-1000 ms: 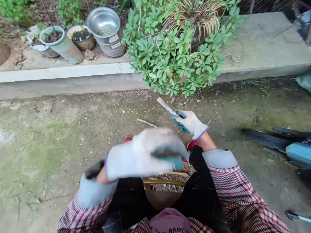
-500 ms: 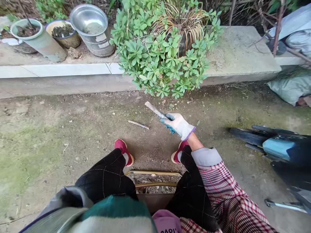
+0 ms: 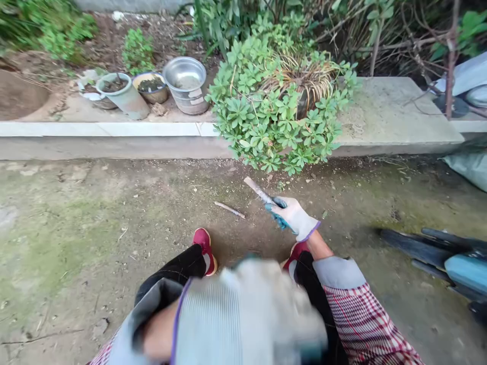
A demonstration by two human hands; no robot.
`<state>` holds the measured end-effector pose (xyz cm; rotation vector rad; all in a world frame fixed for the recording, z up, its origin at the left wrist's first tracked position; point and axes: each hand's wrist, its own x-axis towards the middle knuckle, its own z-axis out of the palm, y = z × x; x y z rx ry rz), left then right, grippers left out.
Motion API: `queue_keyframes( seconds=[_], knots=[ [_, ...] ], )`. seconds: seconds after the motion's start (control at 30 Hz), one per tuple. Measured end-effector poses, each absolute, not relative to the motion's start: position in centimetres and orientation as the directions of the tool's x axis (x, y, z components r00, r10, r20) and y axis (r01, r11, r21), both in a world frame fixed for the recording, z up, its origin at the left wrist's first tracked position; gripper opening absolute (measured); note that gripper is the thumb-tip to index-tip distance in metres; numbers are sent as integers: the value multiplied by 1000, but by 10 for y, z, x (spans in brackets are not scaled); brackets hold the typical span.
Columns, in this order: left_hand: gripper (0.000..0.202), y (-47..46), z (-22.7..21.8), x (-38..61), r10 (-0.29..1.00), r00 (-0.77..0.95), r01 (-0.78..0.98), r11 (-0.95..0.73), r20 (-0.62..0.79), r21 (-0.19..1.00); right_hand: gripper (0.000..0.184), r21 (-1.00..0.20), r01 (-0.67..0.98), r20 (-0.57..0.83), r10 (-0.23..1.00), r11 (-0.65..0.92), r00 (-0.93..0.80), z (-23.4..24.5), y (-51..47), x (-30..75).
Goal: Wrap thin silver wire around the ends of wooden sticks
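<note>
In a white glove with blue-green fingers, my right hand (image 3: 294,217) is closed around a short wooden stick (image 3: 256,190). Something pale or wire-like is wound about the stick's middle, and its far end points up and left. My left hand (image 3: 262,314), also gloved, looms large and smeared by motion close to the camera; its fingers cannot be made out. On the ground between the right hand and my left shoe lies a second, thinner stick (image 3: 230,210).
A leafy green plant (image 3: 266,111) overhangs a low ledge (image 3: 152,129). A metal pot (image 3: 188,101) and planters (image 3: 127,99) stand on it at left. At right is a dark and blue wheeled thing (image 3: 464,268). My red shoes (image 3: 203,246) rest on the dirt ground (image 3: 95,218).
My left hand has swung up in front of my lap, with its arm now in view. The right hand keeps its hold on the stick. The view has tilted up and shifted left.
</note>
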<state>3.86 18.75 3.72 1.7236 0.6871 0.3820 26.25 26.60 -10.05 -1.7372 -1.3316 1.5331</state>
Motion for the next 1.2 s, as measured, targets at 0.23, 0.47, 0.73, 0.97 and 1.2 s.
queue_keyframes(
  seconds=[0.23, 0.47, 0.73, 0.97, 1.2],
  knots=[
    [30, 277, -50, 40, 942, 199, 424, 166, -271, 890, 44, -889, 148, -442, 896, -432, -41, -97, 268, 265],
    [23, 282, -99, 69, 845, 403, 396, 185, -352, 899, 47, -882, 194, -464, 864, -430, -195, -102, 260, 256],
    [26, 283, -64, 43, 916, 289, 854, -117, -277, 507, 52, -872, 183, -479, 867, -453, -137, -94, 266, 253],
    [32, 289, -73, 45, 927, 244, 760, -1, -283, 650, 51, -871, 217, -483, 850, -442, -209, -97, 268, 246],
    [15, 285, -91, 48, 854, 358, 497, 167, -377, 852, 52, -889, 192, -448, 876, -416, -179, -94, 268, 242]
  ],
)
